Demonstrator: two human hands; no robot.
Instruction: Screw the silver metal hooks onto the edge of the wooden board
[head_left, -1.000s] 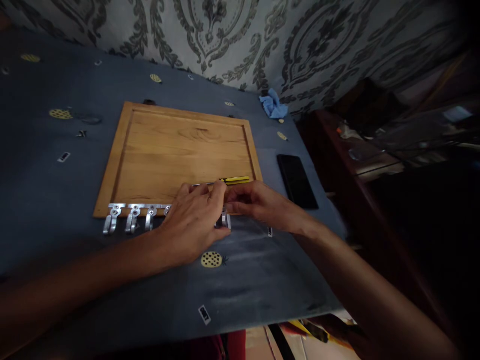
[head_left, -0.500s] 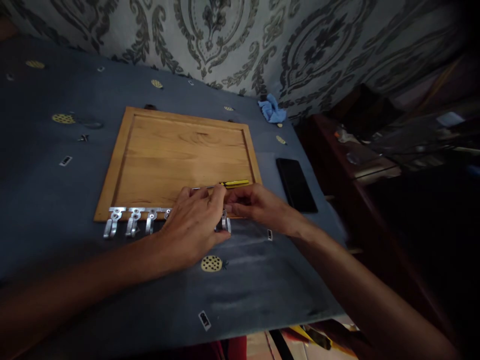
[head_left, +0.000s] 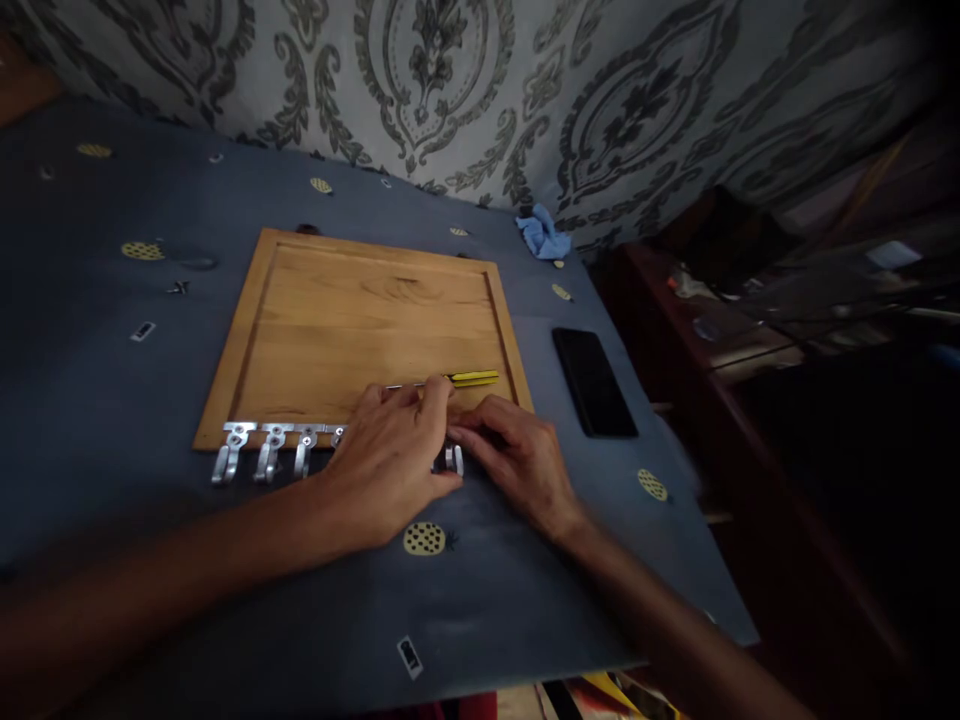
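A wooden board (head_left: 360, 330) lies flat on a blue cloth-covered table (head_left: 112, 400). A row of metal hooks (head_left: 262, 450) is fixed along its near edge. My left hand (head_left: 390, 465) rests over the right part of that row, fingers curled down on the board's edge and one hook (head_left: 452, 458). My right hand (head_left: 514, 455) meets it from the right, fingertips pinched at the same hook; what they pinch is too small to make out. A yellow-handled screwdriver (head_left: 461, 379) lies on the board just beyond my fingers.
A black phone (head_left: 594, 380) lies right of the board. A crumpled blue cloth (head_left: 543, 235) sits at the table's far right, by the patterned wall (head_left: 450, 80). The table's right edge drops to dark cluttered shelving (head_left: 750, 320).
My right hand has slid a little nearer and lower, its wrist now on the table. The view has tipped slightly downward. My left hand stays on the hooks.
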